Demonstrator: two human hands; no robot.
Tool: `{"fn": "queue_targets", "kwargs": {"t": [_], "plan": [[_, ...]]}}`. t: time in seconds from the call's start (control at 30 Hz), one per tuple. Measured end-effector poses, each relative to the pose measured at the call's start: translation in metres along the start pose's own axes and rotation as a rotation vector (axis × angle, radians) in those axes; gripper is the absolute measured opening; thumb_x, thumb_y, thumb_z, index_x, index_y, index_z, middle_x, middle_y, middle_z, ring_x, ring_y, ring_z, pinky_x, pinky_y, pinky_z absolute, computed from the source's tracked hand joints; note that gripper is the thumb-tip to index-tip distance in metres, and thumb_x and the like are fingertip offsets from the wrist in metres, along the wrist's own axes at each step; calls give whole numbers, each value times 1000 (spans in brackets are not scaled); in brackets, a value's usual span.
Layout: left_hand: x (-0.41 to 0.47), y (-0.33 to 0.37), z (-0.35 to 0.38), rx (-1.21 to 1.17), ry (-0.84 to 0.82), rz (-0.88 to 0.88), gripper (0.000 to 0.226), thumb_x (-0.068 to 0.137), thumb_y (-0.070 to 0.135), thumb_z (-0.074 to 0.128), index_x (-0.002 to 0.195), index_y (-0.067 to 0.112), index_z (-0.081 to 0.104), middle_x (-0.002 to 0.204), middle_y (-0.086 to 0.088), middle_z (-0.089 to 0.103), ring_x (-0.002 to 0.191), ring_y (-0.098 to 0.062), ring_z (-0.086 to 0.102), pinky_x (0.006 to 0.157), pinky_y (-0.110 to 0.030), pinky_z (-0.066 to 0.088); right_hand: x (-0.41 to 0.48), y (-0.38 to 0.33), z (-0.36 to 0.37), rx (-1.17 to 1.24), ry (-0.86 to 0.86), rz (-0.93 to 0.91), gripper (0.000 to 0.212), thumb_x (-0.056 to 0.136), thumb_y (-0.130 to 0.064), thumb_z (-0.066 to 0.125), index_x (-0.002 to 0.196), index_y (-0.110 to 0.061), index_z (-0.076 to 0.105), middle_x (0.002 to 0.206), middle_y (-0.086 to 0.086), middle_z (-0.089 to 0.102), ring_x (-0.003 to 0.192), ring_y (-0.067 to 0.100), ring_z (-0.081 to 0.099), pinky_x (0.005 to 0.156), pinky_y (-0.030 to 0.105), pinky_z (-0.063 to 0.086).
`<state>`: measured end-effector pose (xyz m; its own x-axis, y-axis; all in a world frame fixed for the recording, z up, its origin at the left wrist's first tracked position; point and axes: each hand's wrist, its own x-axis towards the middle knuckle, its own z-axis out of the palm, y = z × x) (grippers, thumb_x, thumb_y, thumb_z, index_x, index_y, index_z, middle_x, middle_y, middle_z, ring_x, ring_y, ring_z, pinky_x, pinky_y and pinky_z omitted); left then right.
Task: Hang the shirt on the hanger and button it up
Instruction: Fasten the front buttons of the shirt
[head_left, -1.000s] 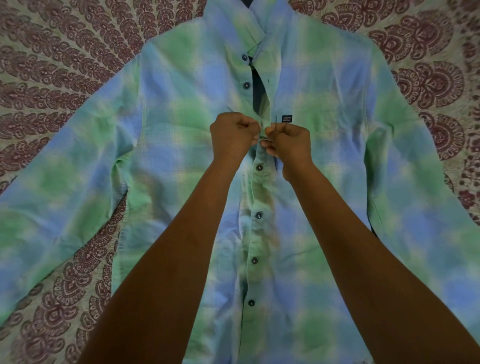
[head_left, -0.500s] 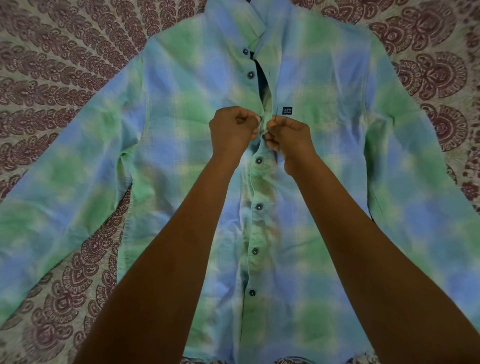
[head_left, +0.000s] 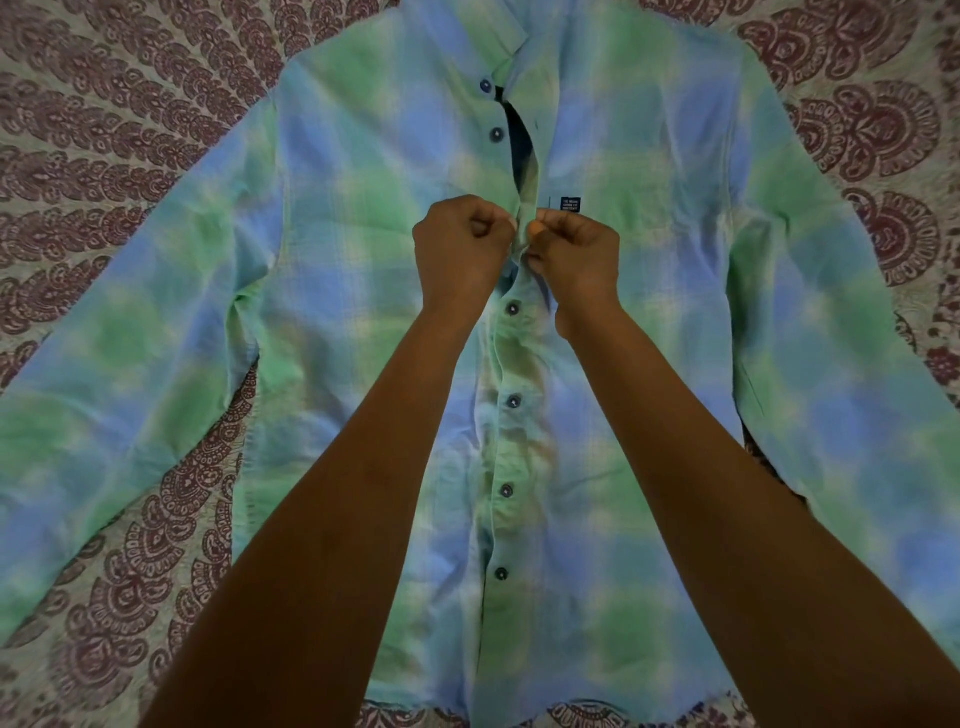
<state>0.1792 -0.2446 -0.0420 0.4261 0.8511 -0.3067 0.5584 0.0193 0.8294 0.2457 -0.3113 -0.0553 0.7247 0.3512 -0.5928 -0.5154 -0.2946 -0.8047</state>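
Four fastened buttons ran down the placket below the hands; two upper buttons lay undone, with a dark gap beside them. We logged the shirt, a blue-and-green check, lying flat and face up, sleeves spread to either side and collar at the far edge of view. The left hand and right hand met at chest height just below a small dark label. Both were curled tight, each pinching one edge of the placket. Fingers hid the button between them, so we could not tell whether it was through its hole. No hanger showed plainly, and we could not tell whether one sat inside the shoulders. Our judgement on the step was to keep the buttonhole edge taut, tip the button on edge and push it through. The two fronts should be kept level so the check lined up and no hole was skipped. Soft cloth like this would likely bunch if dragged sideways. For the surface, we noted a bedspread under the shirt, with maroon paisley rings on a pale ground. Of the room we saw nothing beyond that cloth, and the light was dim.
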Motion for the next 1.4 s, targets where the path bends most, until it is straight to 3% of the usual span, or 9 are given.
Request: {"fn": "queue_targets", "kwargs": {"t": [0.13,0.3,0.43,0.6,0.77,0.93,1.03,1.2,1.4], "plan": [[1,1,2,59,25,-11,9,77,5,63,72,10,69,67,-6,68,66,-21,68,70,-41,59,-1,2,-1,-36,12,-47,20,83,1,59,74,-17,64,77,5,63,73,17,57,86,38,51],[-2,-1,0,-41,-21,-79,26,78,1,59,62,21,61,66,-4,67,69,-23,69,76,-42,58,1,3,-1,-65,36,-86,14,82,0,61,92,-1,70,82,8,64,78,19,59,91,44,50],[-4,-3,-1,-67,37,-83,25,79,4,59,63,24,61,71,-6,69,72,-24,69,76,-44,58,1,5,0,-70,45,-88,15,82,0,60,94,0,70,80,9,63,73,17,55,84,41,50],[-1,0,-1,-35,-7,-86,25,79,6,59,62,24,61,73,-8,70,73,-23,69,77,-41,58,1,7,-1,-101,14,-113,15,83,-1,59,92,-4,70,86,9,67,79,19,61,88,43,53],[2,4,1,8,22,-131,24,77,5,59,60,21,62,70,-8,70,72,-24,69,74,-41,59,-4,6,-3,-156,-38,-191,32,82,5,54,70,-22,67,77,4,67,77,20,63,86,46,54],[6,7,-1,13,-38,-169,29,75,3,59,56,24,60,69,-6,68,76,-28,69,76,-41,58,-6,10,-3,-46,-10,-167,34,83,8,47,78,-21,64,75,8,66,75,22,64,87,45,54],[8,8,-3,36,-61,-166,27,75,1,59,57,22,60,65,-6,66,72,-28,69,76,-40,58,-6,14,-4,7,2,-149,27,77,3,55,78,-23,64,76,9,66,76,23,64,89,47,53],[6,12,-6,31,-124,-137,23,77,-4,56,63,14,62,60,-2,61,58,-22,61,74,-35,59,-3,8,-6,7,-14,-131,21,75,5,63,83,-14,64,69,3,63,69,16,61,79,35,53],[2,8,-2,-154,-128,-240,26,81,2,57,60,17,63,55,-3,58,52,-16,55,64,-30,54,-12,10,-6,-326,21,-466,22,80,-4,63,101,-8,64,70,-7,61,68,9,61,70,23,53]]}}
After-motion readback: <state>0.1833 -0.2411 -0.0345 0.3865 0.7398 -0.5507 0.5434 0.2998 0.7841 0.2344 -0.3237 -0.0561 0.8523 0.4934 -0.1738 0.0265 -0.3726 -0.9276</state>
